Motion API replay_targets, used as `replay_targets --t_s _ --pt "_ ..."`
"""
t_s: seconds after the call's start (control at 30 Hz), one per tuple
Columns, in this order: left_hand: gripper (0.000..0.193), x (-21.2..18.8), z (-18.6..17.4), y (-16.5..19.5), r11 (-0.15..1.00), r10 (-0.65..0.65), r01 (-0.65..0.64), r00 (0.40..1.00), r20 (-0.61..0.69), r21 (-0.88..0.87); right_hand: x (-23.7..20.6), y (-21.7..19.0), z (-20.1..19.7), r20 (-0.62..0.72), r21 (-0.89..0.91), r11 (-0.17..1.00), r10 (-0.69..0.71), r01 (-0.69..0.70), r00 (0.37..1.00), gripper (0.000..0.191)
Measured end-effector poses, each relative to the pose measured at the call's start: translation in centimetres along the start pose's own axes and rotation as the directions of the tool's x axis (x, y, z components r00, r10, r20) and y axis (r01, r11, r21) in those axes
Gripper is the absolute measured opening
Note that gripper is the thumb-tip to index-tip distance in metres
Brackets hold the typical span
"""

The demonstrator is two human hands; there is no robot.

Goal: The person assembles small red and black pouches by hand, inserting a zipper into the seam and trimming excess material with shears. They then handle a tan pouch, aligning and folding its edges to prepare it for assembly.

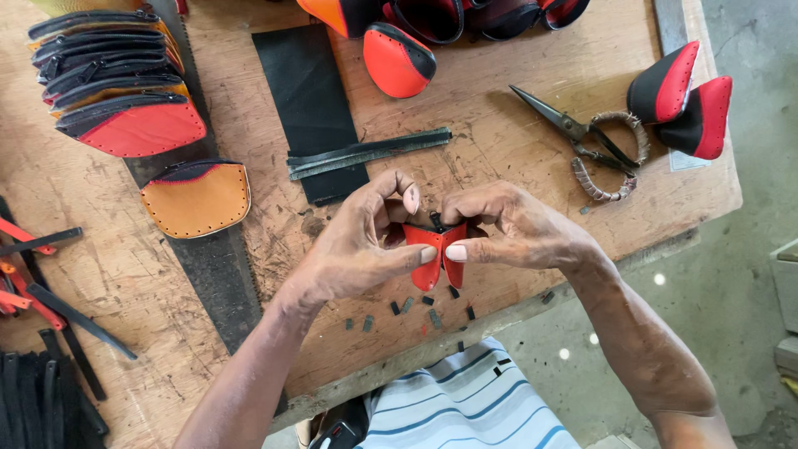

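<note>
Both my hands meet over the front edge of a worn wooden table [515, 133]. My left hand [357, 245] and my right hand [511, 224] pinch a small red leather piece with a black edge [438, 249] between thumbs and fingers. The piece is folded, with its point hanging down. Small black offcuts [416, 306] lie scattered on the wood just below it.
Scissors with wrapped handles [590, 137] lie to the right. Black strips [366, 152] and a black sheet [309, 100] sit behind my hands. Stacked red, tan and black stitched pieces [125, 79] are at left, a tan one [197, 199] lies alone, others [682, 100] at right.
</note>
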State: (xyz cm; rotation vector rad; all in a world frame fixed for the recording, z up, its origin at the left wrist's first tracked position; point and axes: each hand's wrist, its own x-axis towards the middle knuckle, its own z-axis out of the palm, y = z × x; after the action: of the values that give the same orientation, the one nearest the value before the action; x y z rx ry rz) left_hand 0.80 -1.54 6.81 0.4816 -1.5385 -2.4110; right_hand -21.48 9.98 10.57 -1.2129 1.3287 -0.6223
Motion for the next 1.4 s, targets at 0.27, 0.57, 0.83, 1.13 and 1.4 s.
replay_targets --t_s 0.27,0.57,0.83,1.13,1.4 --pt "0.046 0.2 0.3 -1.0 1.0 -0.014 0.013 0.998 -0.053 -0.025 0.2 -0.5 0.0 0.002 -0.143 0.989 -0.019 0.019 1.0 0.033" --pt "0.045 0.0 -0.2 -0.4 0.999 -0.017 0.018 0.999 0.031 -0.029 0.2 -0.8 -0.4 0.058 -0.236 0.967 -0.089 0.101 0.994 0.035" --pt "0.044 0.0 0.5 -0.1 0.998 -0.04 0.041 0.999 0.019 -0.052 0.8 -0.8 -0.9 0.134 -0.201 0.959 -0.175 0.199 0.975 0.04" --pt "0.035 0.0 0.1 0.3 0.996 -0.001 0.001 1.0 0.001 0.092 0.3 -1.6 0.0 -0.045 -0.316 0.947 -0.066 0.049 0.997 0.04" --pt "0.04 -0.3 -0.4 0.8 0.997 -0.014 0.027 0.986 0.167 -0.076 0.7 -0.9 -0.2 0.107 -0.053 0.997 0.063 -0.057 0.992 0.034"
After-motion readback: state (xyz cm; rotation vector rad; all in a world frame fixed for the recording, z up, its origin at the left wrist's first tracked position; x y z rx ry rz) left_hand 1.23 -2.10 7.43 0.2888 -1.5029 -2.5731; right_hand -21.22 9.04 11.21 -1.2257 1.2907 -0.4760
